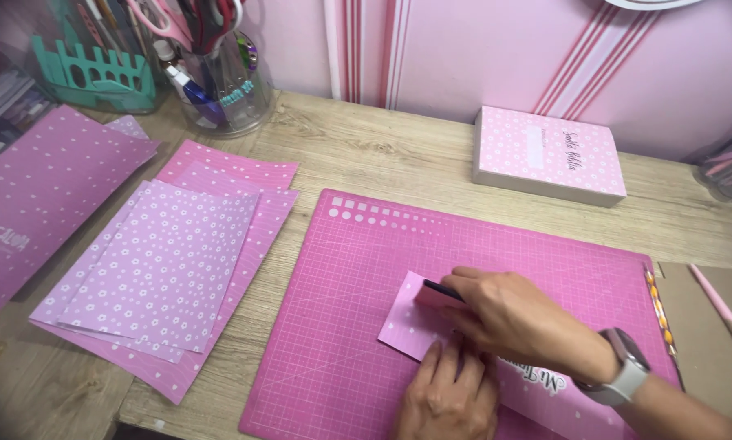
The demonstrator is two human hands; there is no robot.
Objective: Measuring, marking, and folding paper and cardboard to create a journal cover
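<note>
A small dark tool is pinched in the right hand, its tip lying leftward on the pink paper strip; the left hand, nearer, is pressed flat on it.

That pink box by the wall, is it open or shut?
Shut. The pink box lies flat on the wooden desk, its dotted lid seated flush all round over the grey sides.

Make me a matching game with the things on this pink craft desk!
Things:
1. cutting mat
2. patterned box
3. paper stack
4. clear cup

Places:
A. back right, by the wall
B. back left, full of scissors and pens
C. under both hands
D. fanned out left of the mat

Pairs: 1-C, 2-A, 3-D, 4-B
</note>
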